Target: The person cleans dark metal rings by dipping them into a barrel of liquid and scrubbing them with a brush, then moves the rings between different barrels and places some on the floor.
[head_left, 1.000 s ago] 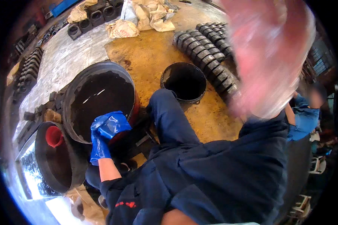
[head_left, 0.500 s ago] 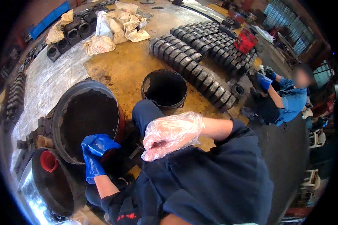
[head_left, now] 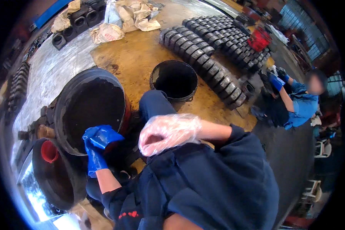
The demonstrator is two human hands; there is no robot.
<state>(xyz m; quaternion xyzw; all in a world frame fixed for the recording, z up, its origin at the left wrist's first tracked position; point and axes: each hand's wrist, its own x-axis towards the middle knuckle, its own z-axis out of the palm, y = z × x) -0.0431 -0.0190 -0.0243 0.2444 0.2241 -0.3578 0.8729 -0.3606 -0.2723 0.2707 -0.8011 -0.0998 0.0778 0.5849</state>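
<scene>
My left hand (head_left: 99, 143) wears a blue rubber glove and is bent at the wrist beside the near rim of a large round drum (head_left: 58, 124). Its fingers are pressed together and curl downward; whatever they hold, if anything, is hidden in shadow. Dark material (head_left: 94, 109) lies inside the drum. A thin clear plastic glove covers my right hand (head_left: 163, 134), which is curled in front of my dark clothing, close to my raised knee (head_left: 155, 105). Its fingers and thumb close around a small dark gap, and nothing shows in it.
A dark bucket (head_left: 193, 86) stands beyond my knee. Left of me, a tilted round container (head_left: 67, 184) holds a red cup (head_left: 50, 151). Rows of dark metal blocks (head_left: 207, 63) and paper sacks (head_left: 107, 33) lie farther off. A co-worker (head_left: 304, 105) in blue gloves sits at the right.
The whole view has shifted, so the drum, bucket and blocks appear slightly higher. My right hand has moved a little left and its fingers look more rounded. The left hand keeps its bent pose.
</scene>
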